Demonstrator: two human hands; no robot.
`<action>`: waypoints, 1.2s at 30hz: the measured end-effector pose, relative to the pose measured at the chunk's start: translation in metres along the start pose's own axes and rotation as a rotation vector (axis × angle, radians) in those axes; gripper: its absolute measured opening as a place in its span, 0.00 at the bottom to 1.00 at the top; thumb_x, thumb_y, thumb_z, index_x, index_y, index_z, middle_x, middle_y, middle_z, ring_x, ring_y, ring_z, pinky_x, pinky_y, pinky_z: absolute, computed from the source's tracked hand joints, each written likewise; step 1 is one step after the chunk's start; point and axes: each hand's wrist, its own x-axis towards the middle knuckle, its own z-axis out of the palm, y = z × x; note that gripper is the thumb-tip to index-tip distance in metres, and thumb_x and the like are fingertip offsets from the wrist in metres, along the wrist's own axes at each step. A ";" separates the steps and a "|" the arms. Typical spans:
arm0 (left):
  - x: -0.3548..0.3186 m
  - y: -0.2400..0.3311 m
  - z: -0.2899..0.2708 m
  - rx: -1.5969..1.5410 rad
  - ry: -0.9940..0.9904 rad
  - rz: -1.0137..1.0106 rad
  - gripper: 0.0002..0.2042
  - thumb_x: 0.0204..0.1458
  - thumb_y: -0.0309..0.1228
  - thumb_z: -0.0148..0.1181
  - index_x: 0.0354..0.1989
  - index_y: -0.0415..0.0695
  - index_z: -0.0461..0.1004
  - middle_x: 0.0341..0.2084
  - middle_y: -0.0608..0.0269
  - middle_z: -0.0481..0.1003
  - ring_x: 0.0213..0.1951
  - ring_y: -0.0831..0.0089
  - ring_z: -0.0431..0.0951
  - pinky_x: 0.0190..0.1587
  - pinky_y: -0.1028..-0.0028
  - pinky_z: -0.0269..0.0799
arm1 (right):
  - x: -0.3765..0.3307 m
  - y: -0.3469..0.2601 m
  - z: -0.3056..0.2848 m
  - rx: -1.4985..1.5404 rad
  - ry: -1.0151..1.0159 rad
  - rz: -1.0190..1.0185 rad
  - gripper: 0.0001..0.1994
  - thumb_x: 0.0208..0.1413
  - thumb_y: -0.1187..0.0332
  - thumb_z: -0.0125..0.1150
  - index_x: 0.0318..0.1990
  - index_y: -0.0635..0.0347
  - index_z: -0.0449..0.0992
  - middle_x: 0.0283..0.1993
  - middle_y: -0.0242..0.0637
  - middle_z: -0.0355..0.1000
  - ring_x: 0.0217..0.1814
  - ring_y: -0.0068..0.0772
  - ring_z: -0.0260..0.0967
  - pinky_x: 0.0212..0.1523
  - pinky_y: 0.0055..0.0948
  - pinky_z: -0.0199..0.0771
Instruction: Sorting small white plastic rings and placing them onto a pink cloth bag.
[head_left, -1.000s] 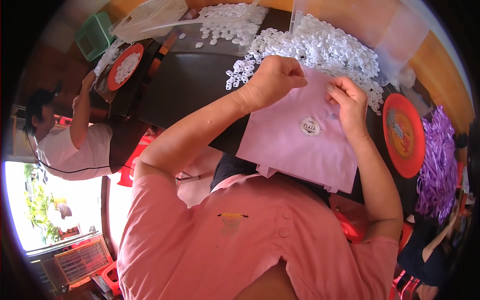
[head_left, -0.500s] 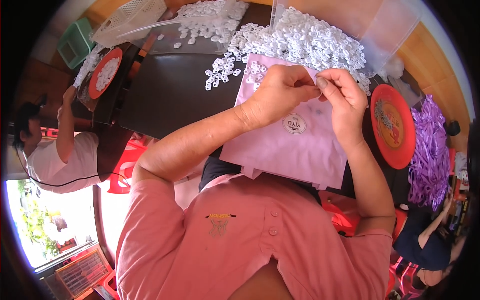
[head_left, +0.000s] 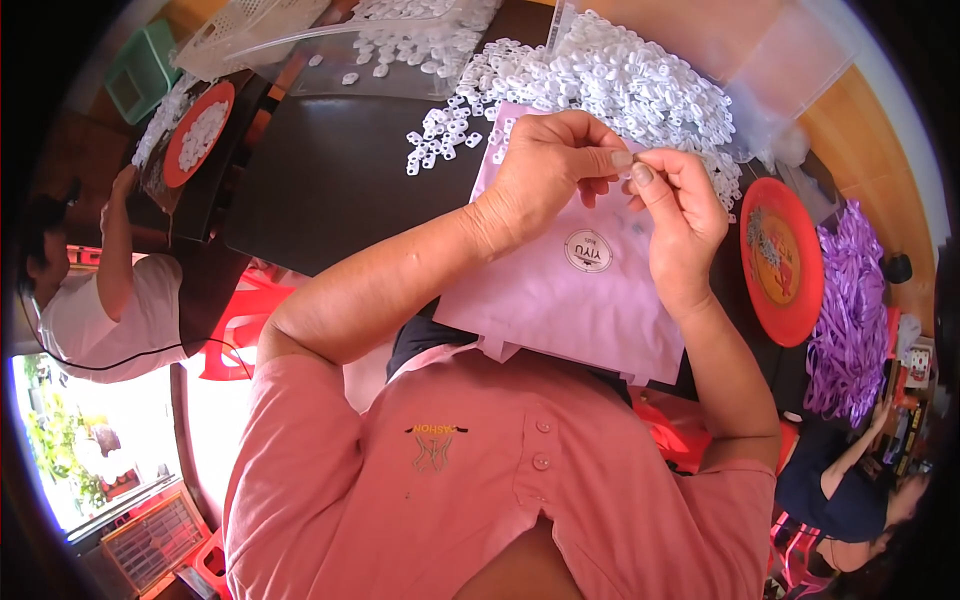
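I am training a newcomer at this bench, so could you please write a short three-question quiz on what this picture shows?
1. True or false: the left hand and the right hand meet fingertip to fingertip above the pink bag.
2. What lies heaped on the dark table just beyond the hands?
A. purple ribbons
B. small white plastic pieces
C. green baskets
3. Fill in: to the person's right, beside the orange-red round tray, lies a bundle of ______ ribbons.

Key
1. True; whatever is pinched between the fingertips is too small to make out.
2. B, the white plastic pieces.
3. Purple.
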 end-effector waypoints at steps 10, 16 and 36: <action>-0.003 -0.007 0.001 -0.094 0.029 0.034 0.06 0.51 0.23 0.62 0.35 0.34 0.75 0.26 0.61 0.75 0.25 0.76 0.74 0.29 0.77 0.71 | 0.003 0.002 0.000 -0.004 -0.008 0.009 0.02 0.58 0.75 0.58 0.37 0.64 0.74 0.30 0.27 0.70 0.30 0.16 0.64 0.31 0.17 0.65; 0.000 -0.007 -0.001 -0.119 0.061 0.035 0.05 0.51 0.22 0.61 0.35 0.33 0.75 0.27 0.60 0.75 0.27 0.75 0.75 0.29 0.76 0.72 | 0.008 0.005 -0.009 -0.272 -0.066 -0.128 0.02 0.58 0.76 0.58 0.36 0.65 0.73 0.27 0.29 0.69 0.28 0.17 0.62 0.29 0.19 0.63; -0.005 -0.004 0.000 -0.028 0.088 0.058 0.04 0.52 0.23 0.60 0.33 0.35 0.75 0.23 0.64 0.74 0.24 0.79 0.73 0.25 0.79 0.70 | 0.008 0.000 -0.002 -0.401 -0.119 -0.239 0.03 0.58 0.75 0.57 0.34 0.64 0.71 0.25 0.34 0.67 0.25 0.24 0.62 0.27 0.24 0.64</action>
